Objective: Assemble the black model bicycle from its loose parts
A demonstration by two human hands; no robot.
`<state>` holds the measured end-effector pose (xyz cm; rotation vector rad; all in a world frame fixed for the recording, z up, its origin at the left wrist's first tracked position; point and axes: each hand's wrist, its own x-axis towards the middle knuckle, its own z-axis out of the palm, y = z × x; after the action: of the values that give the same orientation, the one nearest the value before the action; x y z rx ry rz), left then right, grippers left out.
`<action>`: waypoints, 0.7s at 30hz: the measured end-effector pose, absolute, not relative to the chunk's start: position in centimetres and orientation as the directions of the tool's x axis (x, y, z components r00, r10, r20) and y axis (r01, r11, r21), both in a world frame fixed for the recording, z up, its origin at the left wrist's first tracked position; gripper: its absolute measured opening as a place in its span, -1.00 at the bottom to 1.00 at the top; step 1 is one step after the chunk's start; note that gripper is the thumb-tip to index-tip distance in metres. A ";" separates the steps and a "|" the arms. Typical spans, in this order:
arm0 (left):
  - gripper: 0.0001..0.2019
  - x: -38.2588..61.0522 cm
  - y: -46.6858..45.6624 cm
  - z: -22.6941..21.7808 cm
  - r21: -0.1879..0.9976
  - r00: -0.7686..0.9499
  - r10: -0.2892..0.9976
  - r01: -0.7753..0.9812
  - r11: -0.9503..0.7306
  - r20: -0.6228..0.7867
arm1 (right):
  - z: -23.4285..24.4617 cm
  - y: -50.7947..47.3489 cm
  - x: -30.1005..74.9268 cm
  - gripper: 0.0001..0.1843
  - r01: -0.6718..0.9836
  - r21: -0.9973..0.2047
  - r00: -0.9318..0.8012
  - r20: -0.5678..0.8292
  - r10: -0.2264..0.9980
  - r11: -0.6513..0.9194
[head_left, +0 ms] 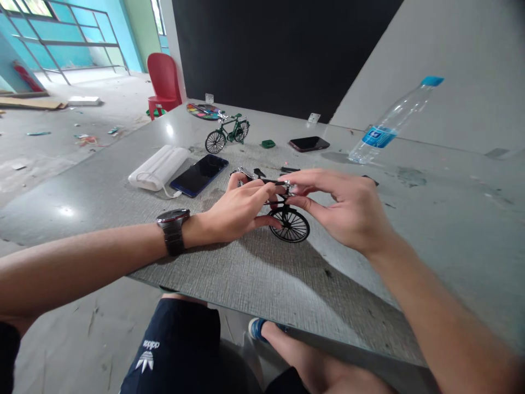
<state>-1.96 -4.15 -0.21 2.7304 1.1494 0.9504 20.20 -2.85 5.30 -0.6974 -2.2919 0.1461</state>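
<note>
A small black model bicycle (292, 225) stands on the grey table in front of me, one spoked wheel toward me. My left hand (241, 210) is closed around its frame from the left, with the thumb by the spoked wheel. From the right, the fingers of my right hand (340, 200) pinch the silvery part at the top of the frame, above that wheel. Both hands hide much of the bicycle's middle. Beyond it, a green model bicycle (229, 133) stands by itself.
On the grey table (229, 273) lie a blue-black phone (199, 174), a white power bank with cable (158, 167), another phone (309, 144), a small green piece (268, 144) and a colourful paint palette (204, 111). A clear bottle (381, 134) stands at right. A red chair (164, 82) is behind.
</note>
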 end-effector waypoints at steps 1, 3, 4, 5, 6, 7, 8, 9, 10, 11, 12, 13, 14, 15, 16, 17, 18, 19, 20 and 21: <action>-0.58 -2.0 -4.2 -0.2 0.258 0.538 0.660 0.638 -0.725 0.524 | 5.2 -2.8 20.2 -0.67 0.446 -0.304 -0.587 0.611 0.531 0.842; -0.57 -2.0 -4.3 -0.1 0.263 0.538 0.659 0.634 -0.727 0.526 | 5.1 -2.7 20.3 -0.66 0.453 -0.293 -0.587 0.613 0.529 0.842; -0.57 -2.0 -4.3 0.0 0.267 0.538 0.661 0.633 -0.727 0.523 | 5.0 -2.7 20.2 -0.66 0.453 -0.283 -0.585 0.622 0.521 0.846; -0.58 -2.0 -4.3 0.1 0.272 0.538 0.665 0.634 -0.724 0.518 | 5.0 -2.7 20.2 -0.68 0.450 -0.275 -0.581 0.632 0.512 0.850; -0.58 -2.0 -4.4 0.2 0.277 0.536 0.671 0.636 -0.720 0.513 | 5.0 -2.8 20.2 -0.71 0.444 -0.271 -0.576 0.643 0.504 0.854; -0.58 -2.0 -4.4 0.2 0.284 0.533 0.677 0.638 -0.716 0.508 | 5.0 -2.9 20.1 -0.74 0.438 -0.270 -0.573 0.652 0.497 0.858; -0.58 -2.0 -4.4 0.3 0.289 0.529 0.682 0.641 -0.711 0.505 | 5.0 -2.9 20.1 -0.76 0.430 -0.271 -0.571 0.657 0.492 0.861; -0.59 -2.1 -4.4 0.3 0.292 0.526 0.685 0.642 -0.709 0.504 | 5.0 -3.0 20.0 -0.77 0.423 -0.273 -0.569 0.662 0.488 0.864; -0.59 -2.1 -4.4 0.3 0.293 0.524 0.685 0.643 -0.708 0.506 | 5.0 -3.1 20.0 -0.78 0.417 -0.278 -0.567 0.665 0.487 0.865; -0.59 -2.1 -4.3 0.3 0.291 0.523 0.683 0.643 -0.709 0.509 | 4.9 -3.1 19.9 -0.79 0.412 -0.288 -0.564 0.664 0.490 0.864; -0.59 -2.1 -4.3 0.3 0.289 0.522 0.680 0.641 -0.711 0.515 | 4.8 -3.1 19.9 -0.80 0.409 -0.308 -0.557 0.661 0.502 0.859; -0.58 -2.1 -4.2 0.2 0.287 0.521 0.675 0.639 -0.714 0.522 | 4.7 -3.1 19.8 -0.82 0.406 -0.343 -0.544 0.654 0.526 0.847; -0.58 -2.2 -4.2 0.2 0.285 0.520 0.672 0.637 -0.716 0.528 | 4.5 -3.0 19.8 -0.83 0.401 -0.395 -0.521 0.644 0.560 0.827; -0.58 -2.2 -4.2 0.2 0.285 0.519 0.671 0.636 -0.717 0.530 | 4.3 -3.0 19.7 -0.84 0.390 -0.457 -0.494 0.629 0.600 0.800; -0.58 -2.2 -4.2 0.1 0.286 0.518 0.671 0.636 -0.717 0.530 | 4.1 -2.9 19.6 -0.83 0.372 -0.521 -0.463 0.613 0.640 0.768; -0.59 -2.2 -4.2 0.2 0.288 0.518 0.673 0.636 -0.716 0.528 | 3.9 -2.8 19.5 -0.83 0.352 -0.577 -0.431 0.600 0.674 0.737; -0.60 -2.2 -4.3 0.2 0.291 0.518 0.676 0.637 -0.714 0.524 | 3.7 -2.8 19.4 -0.84 0.333 -0.618 -0.401 0.590 0.700 0.712; -0.61 -2.2 -4.3 0.2 0.294 0.520 0.678 0.636 -0.713 0.520 | 3.6 -2.7 19.3 -0.85 0.321 -0.642 -0.378 0.587 0.716 0.696; -0.61 -2.2 -4.3 0.3 0.297 0.521 0.678 0.633 -0.715 0.519 | 3.5 -2.7 19.2 -0.86 0.317 -0.651 -0.362 0.589 0.722 0.690; -0.61 -2.2 -4.4 0.3 0.299 0.523 0.675 0.629 -0.718 0.521 | 3.5 -2.7 19.1 -0.87 0.319 -0.649 -0.350 0.596 0.722 0.690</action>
<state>-2.17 -4.36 0.31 2.6766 1.1480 0.9650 19.05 -2.70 3.45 -0.8067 -1.9462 0.5316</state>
